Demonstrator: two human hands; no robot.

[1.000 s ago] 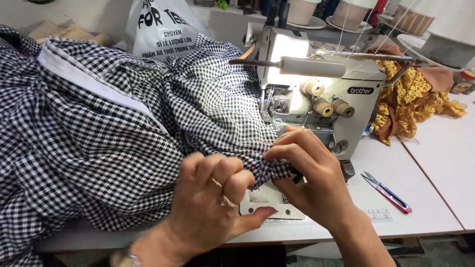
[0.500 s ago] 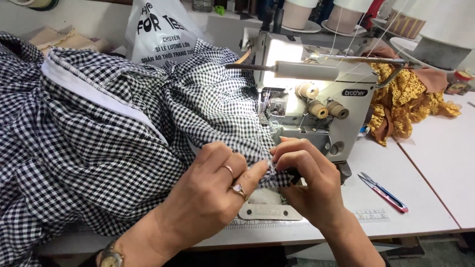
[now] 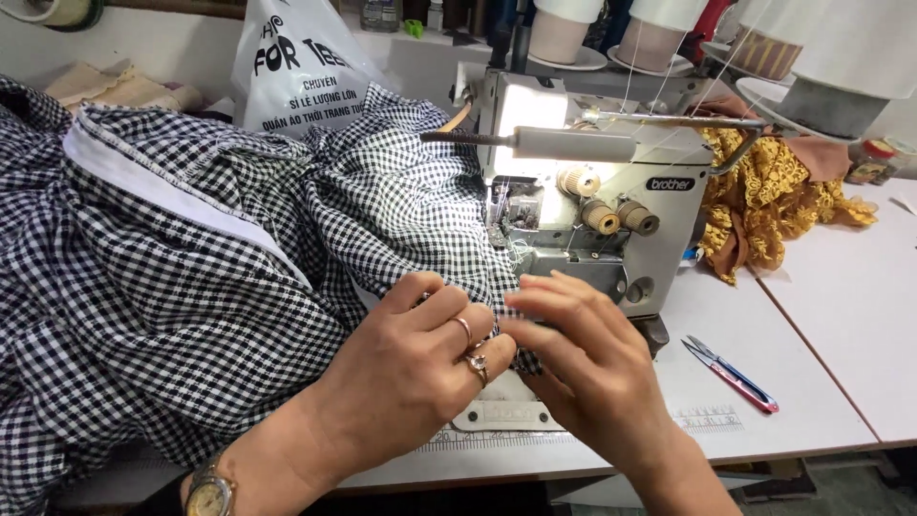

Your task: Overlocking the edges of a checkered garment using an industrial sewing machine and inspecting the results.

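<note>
Pinching soft black-and-white gingham fabric [image 3: 191,287], both hands, left [image 3: 420,368] and right [image 3: 583,358], curl closed on its crumpled edge.

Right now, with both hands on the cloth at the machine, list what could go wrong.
1. The left hand and right hand pinch the checked fabric close to the sewing machine needle area; fingers could get caught.
2. The bunched fabric might feed unevenly.
3. The thread snips lie near the table edge and could be knocked off.
</note>
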